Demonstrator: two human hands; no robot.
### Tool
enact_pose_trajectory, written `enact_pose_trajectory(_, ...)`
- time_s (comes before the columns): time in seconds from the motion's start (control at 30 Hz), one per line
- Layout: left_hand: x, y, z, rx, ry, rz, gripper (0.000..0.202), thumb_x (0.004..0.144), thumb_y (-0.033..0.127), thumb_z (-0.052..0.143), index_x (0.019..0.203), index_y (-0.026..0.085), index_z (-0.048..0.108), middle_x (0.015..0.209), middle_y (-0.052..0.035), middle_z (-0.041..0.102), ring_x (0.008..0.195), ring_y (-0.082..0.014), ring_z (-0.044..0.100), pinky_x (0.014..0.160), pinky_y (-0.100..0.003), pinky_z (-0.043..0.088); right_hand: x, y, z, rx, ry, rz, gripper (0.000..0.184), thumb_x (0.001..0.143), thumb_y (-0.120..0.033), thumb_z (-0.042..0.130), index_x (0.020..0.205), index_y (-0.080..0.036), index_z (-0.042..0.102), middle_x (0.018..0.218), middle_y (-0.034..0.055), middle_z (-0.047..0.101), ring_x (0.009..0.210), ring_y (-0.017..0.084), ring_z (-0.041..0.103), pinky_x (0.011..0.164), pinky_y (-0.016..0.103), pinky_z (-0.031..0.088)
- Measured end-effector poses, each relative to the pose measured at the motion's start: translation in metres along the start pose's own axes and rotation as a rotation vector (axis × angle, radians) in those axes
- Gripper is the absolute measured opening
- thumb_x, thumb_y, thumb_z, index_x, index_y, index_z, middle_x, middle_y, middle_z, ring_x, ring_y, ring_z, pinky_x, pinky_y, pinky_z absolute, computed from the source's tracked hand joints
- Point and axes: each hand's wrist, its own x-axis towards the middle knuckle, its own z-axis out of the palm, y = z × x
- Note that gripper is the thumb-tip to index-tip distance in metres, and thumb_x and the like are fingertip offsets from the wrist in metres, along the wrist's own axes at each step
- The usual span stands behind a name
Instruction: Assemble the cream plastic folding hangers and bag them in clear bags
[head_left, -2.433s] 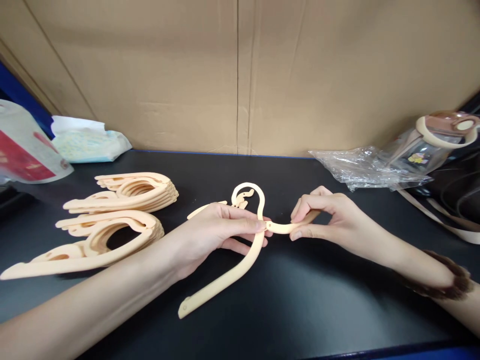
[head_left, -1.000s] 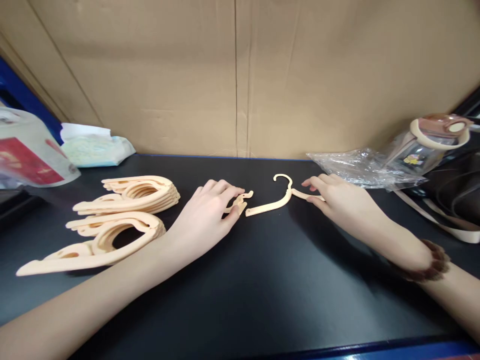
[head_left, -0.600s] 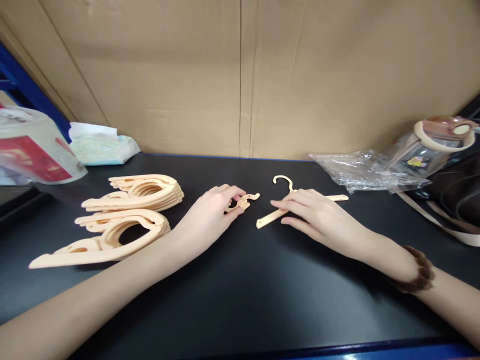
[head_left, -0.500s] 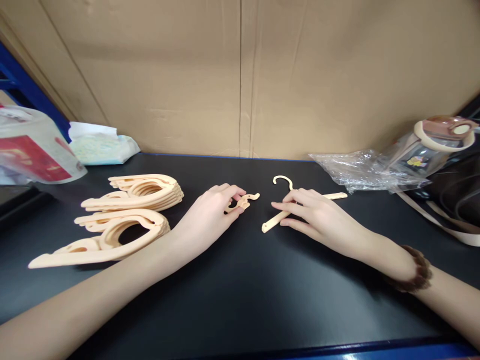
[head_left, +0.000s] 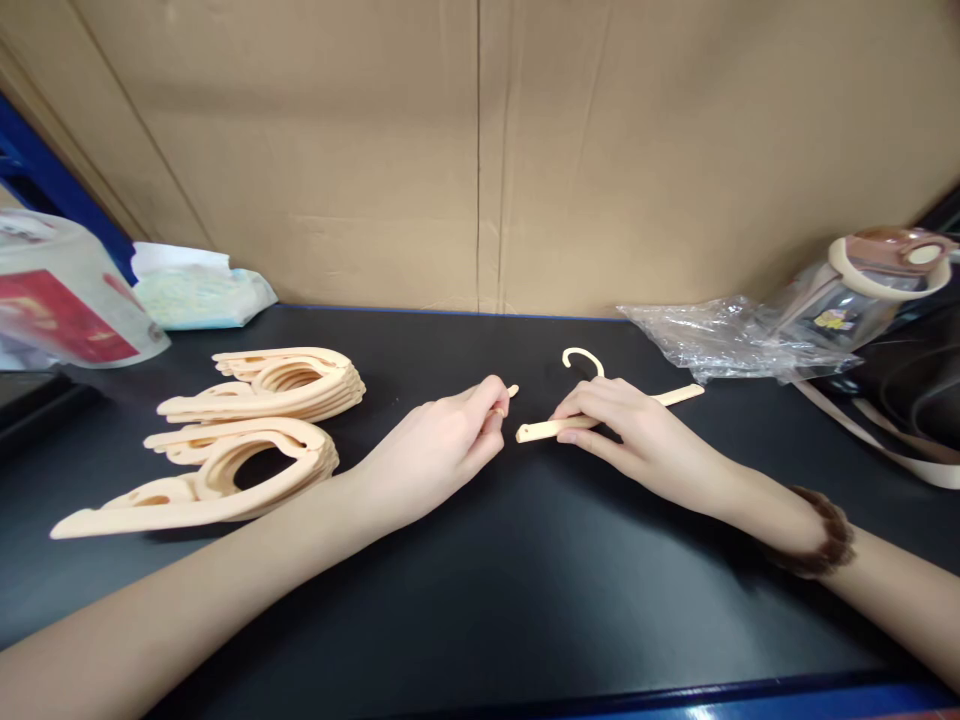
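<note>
My left hand (head_left: 442, 445) is closed around a small cream plastic hanger part (head_left: 513, 390). Only a curved tip of the part pokes out past the fingers. Just to the right, my right hand (head_left: 637, 425) pinches a cream clothes hanger (head_left: 536, 431) by its bar, whose left end points toward my left hand. The hanger's hook rises behind my fingers, and its far arm sticks out to the right. My palm and fingers hide the middle of it. A small gap separates the two pieces.
Two stacks of folded cream hangers, a rear stack (head_left: 330, 400) and a front stack (head_left: 187, 517), lie on the left. Behind them are a tissue pack (head_left: 202, 295) and a translucent bag (head_left: 82, 290). A clear plastic wrapper (head_left: 697, 335) and a bottle (head_left: 862, 300) stand at the back right.
My left fingers have closed further over the small part, hiding most of it. The hanger in my right hand has turned, its left end swinging up and its hook shifting right.
</note>
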Motion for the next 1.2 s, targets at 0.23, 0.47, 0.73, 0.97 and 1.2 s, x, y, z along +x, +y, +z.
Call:
enact_pose_trajectory(0.23, -0.002, 0.012, -0.003, 0.087, -0.111, -0.105, 0.027, 0.088, 0.049, 0.049, 0.091, 0.024, 0.04, 0.054, 0.0094, 0.039, 0.045, -0.0143, 0.04, 0.052, -0.025, 0.028, -0.001, -0.001, 0.001, 0.022, 0.004, -0.013, 0.01, 0.095, -0.027, 0.052, 0.096, -0.02, 0.058, 0.092, 0.0007, 0.064, 0.083, 0.015, 0.056, 0.079, 0.03, 0.04)
enact_pose_trajectory(0.47, -0.003, 0.014, 0.001, 0.077, -0.125, -0.098, 0.034, 0.086, 0.053, 0.054, 0.099, 0.024, 0.041, 0.054, 0.0109, 0.039, 0.043, -0.0136, 0.043, 0.05, -0.023, 0.03, -0.002, -0.007, 0.0, 0.04, -0.012, -0.041, 0.01, 0.095, -0.027, 0.052, 0.094, -0.02, 0.059, 0.086, 0.0006, 0.063, 0.079, 0.015, 0.056, 0.076, 0.03, 0.04)
enact_pose_trajectory(0.73, -0.004, 0.014, 0.004, 0.03, -0.115, -0.03, 0.029, 0.09, 0.051, 0.05, 0.1, 0.024, 0.043, 0.057, 0.0091, 0.047, 0.043, -0.014, 0.049, 0.047, -0.022, 0.031, -0.003, -0.011, 0.0, 0.113, -0.06, 0.02, 0.011, 0.095, -0.029, 0.052, 0.095, -0.021, 0.06, 0.088, 0.002, 0.061, 0.08, 0.015, 0.057, 0.07, 0.027, 0.044)
enact_pose_trajectory(0.97, -0.005, 0.014, 0.007, 0.091, -0.136, 0.037, 0.022, 0.096, 0.043, 0.042, 0.094, 0.022, 0.046, 0.062, 0.0051, 0.059, 0.052, -0.0164, 0.059, 0.05, -0.023, 0.035, -0.006, -0.013, 0.002, 0.186, -0.083, 0.041, 0.012, 0.098, -0.03, 0.046, 0.095, -0.022, 0.055, 0.09, 0.0008, 0.06, 0.075, 0.012, 0.058, 0.068, 0.025, 0.043)
enact_pose_trajectory(1.2, -0.006, 0.013, 0.008, 0.195, -0.161, 0.087, 0.024, 0.099, 0.039, 0.035, 0.09, 0.02, 0.046, 0.062, 0.0029, 0.059, 0.054, -0.019, 0.061, 0.048, -0.023, 0.035, -0.005, -0.016, 0.002, 0.2, -0.093, 0.048, 0.013, 0.098, -0.031, 0.043, 0.094, -0.022, 0.051, 0.088, -0.0001, 0.061, 0.074, 0.013, 0.059, 0.066, 0.025, 0.041)
